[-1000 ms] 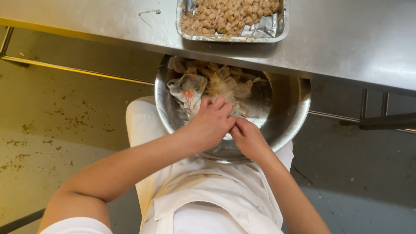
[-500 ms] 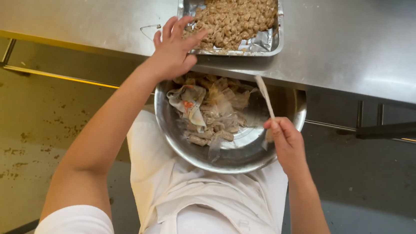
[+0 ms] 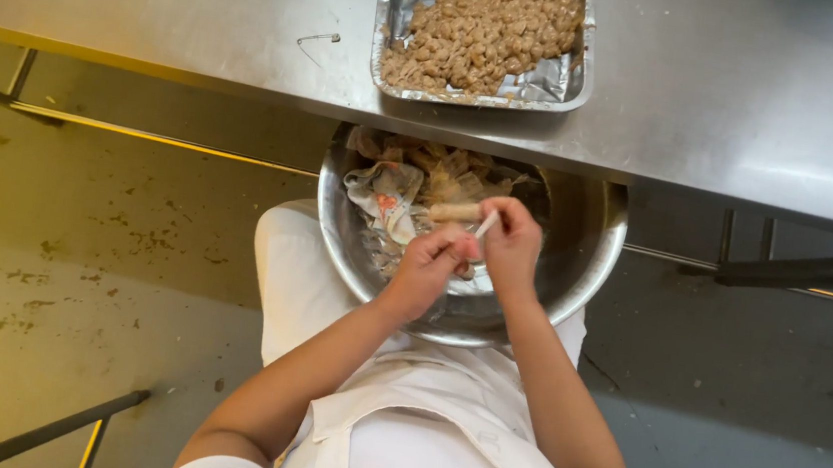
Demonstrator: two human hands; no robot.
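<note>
My left hand (image 3: 429,265) is over a steel bowl (image 3: 596,270) that rests on my lap, and it grips a small tan cylinder of food (image 3: 454,211). Touching it from the right, my right hand (image 3: 513,244) holds a thin white stick-like tool (image 3: 486,224) against the piece. Peelings and pale scraps (image 3: 392,194) fill the far left part of the bowl. Beyond the bowl, a foil tray (image 3: 386,31) on the steel table (image 3: 749,113) holds several similar tan pieces (image 3: 485,29).
The table edge overhangs the bowl's far rim. A small bent wire (image 3: 318,39) lies on the table left of the tray. A stained floor (image 3: 62,263) is on the left, dark floor on the right, and a dark bar (image 3: 795,269) runs under the table.
My left hand came back from the foil tray to the bowl with a tan piece. My right hand moved left with the white tool and now meets it.
</note>
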